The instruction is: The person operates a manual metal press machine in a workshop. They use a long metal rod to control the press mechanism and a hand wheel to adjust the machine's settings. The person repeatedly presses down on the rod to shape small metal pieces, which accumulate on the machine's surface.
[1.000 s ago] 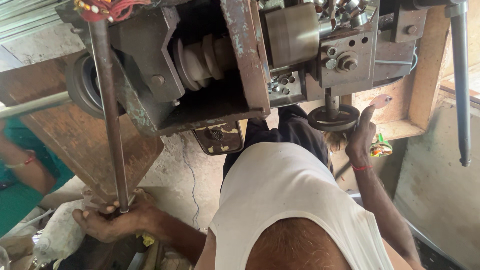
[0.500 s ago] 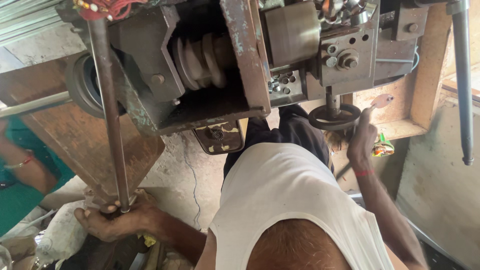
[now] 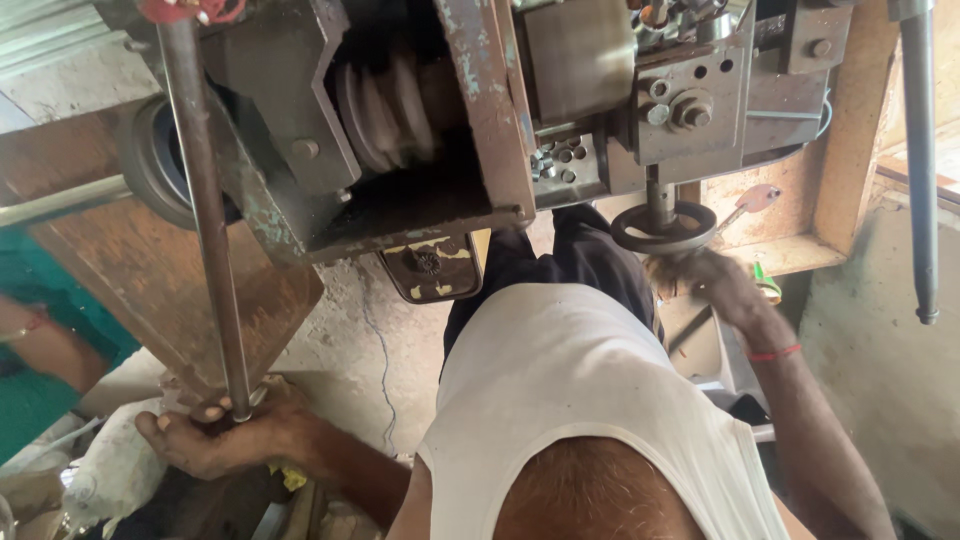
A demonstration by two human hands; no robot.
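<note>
The machine (image 3: 420,150), a heavy block of worn grey-brown steel with chipped paint and rust along its edges, filled the upper part of my view and overhung my own body as I leaned under it. A stepped pulley (image 3: 385,105) sat in a dark recess near its middle, blurred, so I could not say whether it was turning. Right of that, a bolted plate (image 3: 690,90) carried nuts and a short vertical shaft.

A long steel rod (image 3: 205,210), dull and slightly pitted, ran down from the machine's upper left corner to the floor side. My left hand (image 3: 215,440) was clenched around its lower end, fingers wrapped and thumb up beside it; I judged the grip was there to steady the rod or work it as a lever. Pale rags (image 3: 110,470) lay just beside that hand.

The small dark handwheel (image 3: 663,228), round and spoked, hung below the shaft at the machine's right underside. My right hand (image 3: 705,280) reached up to its rim from below, fingers curled against it; motion blur left me unable to confirm a full grasp. A red thread (image 3: 775,353) circled that wrist.

Another person's arm in a green sleeve (image 3: 45,340) showed at the left edge, well apart from my hands.
</note>
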